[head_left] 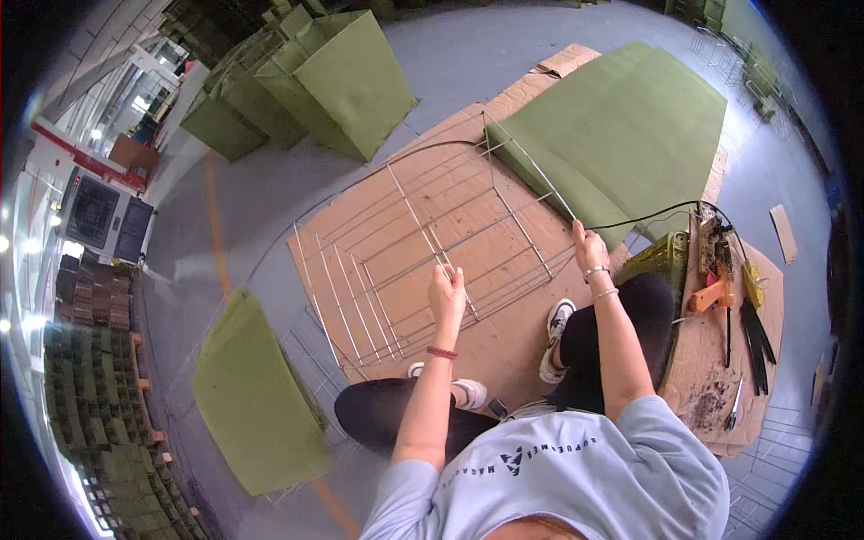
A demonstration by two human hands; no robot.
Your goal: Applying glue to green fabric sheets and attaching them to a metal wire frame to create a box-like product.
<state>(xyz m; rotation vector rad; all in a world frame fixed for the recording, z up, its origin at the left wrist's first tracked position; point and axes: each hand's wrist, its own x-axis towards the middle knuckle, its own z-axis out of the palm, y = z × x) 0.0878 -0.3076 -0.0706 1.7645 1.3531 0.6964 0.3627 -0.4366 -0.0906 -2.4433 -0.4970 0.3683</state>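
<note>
Gripping the wire frame in both fists: left hand closed on a thin rod, right hand closed on its far edge rod. Best to keep both grips level, I judge. Beyond: flat brown cardboard, matte green fabric sheet.

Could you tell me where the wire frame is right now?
The wire frame stands mid-picture on the cardboard sheet, gripped by both hands.
</note>
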